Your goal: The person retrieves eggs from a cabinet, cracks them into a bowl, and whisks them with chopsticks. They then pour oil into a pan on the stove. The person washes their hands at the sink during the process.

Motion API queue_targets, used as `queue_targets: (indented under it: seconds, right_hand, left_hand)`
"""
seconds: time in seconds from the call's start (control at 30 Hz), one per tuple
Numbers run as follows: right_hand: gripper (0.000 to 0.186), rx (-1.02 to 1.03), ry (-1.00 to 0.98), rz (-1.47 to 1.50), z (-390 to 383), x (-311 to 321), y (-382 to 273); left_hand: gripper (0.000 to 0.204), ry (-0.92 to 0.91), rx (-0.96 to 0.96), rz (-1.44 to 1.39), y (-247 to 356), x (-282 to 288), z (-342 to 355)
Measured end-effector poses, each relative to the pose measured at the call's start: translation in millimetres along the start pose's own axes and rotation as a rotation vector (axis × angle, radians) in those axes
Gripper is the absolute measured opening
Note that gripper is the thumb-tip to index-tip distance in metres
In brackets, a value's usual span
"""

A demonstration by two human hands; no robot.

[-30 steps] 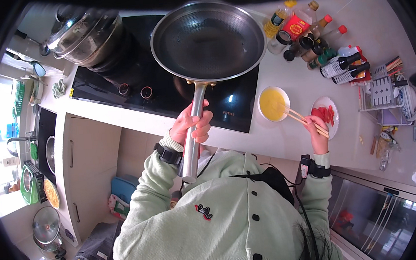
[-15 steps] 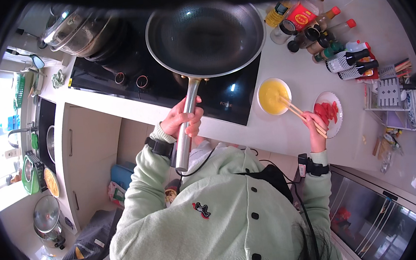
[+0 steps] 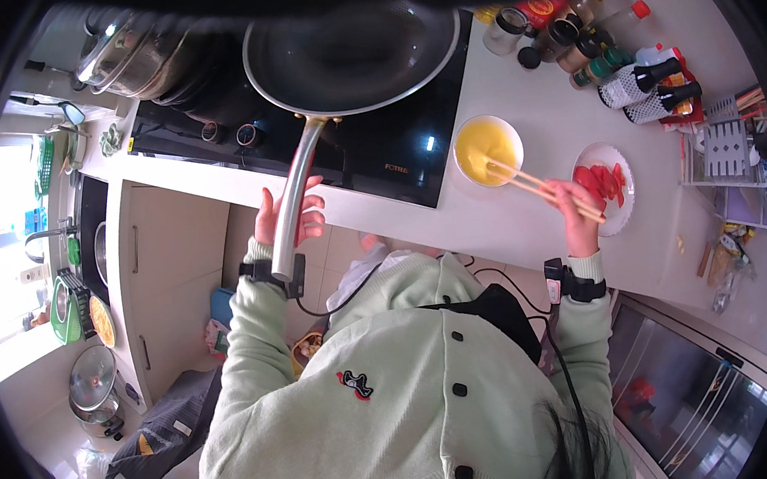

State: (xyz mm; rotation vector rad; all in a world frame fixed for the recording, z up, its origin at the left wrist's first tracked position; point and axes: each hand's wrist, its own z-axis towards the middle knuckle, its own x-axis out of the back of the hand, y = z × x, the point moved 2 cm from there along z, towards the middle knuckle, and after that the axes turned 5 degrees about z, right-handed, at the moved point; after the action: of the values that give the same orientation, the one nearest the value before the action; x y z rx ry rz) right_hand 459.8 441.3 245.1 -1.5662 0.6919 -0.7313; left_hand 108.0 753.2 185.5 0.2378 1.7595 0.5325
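My left hand point(image 3: 287, 215) grips the long steel handle of a dark frying pan point(image 3: 353, 53), which sits over the black glass cooktop point(image 3: 367, 146). The pan looks empty. My right hand point(image 3: 574, 216) holds a pair of wooden chopsticks point(image 3: 530, 183) whose tips reach into a white bowl of yellow beaten egg point(image 3: 486, 148) on the white counter. Just right of that bowl stands a small white plate with red tomato pieces point(image 3: 604, 181), close beside my right hand.
Stacked steel pots with a lid point(image 3: 146, 55) stand at the cooktop's back left. Several sauce bottles and jars point(image 3: 603, 51) line the counter's far right. A rack point(image 3: 726, 154) stands at the right, and an oven door point(image 3: 702, 394) sits below the counter. A sink point(image 3: 87, 254) lies at left.
The view has shifted, so the pan and cooktop now sit higher in the picture. My left hand has slid down the pan handle. My right hand keeps the chopsticks in the egg bowl.
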Motion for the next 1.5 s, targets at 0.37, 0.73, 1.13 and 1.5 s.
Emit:
queue_targets:
  seconds: [0.37, 0.73, 1.13, 1.5]
  right_hand:
    - [0.019, 0.071, -0.165, -0.041, 14, 4, 2]
    - [0.016, 0.183, -0.294, -0.176, 25, 14, 2]
    - [0.013, 0.278, -0.338, -0.163, 28, 15, 4]
    - [0.011, 0.34, -0.287, -0.125, 38, 25, 2]
  left_hand:
    - [0.046, 0.438, 0.289, 0.339, -63, 5, 2]
    - [0.038, 0.461, 0.241, 0.758, -94, -70, 114]
    - [0.069, 0.53, 0.129, 0.566, -156, -112, 182]
    - [0.058, 0.506, 0.13, 0.463, -163, -114, 183]
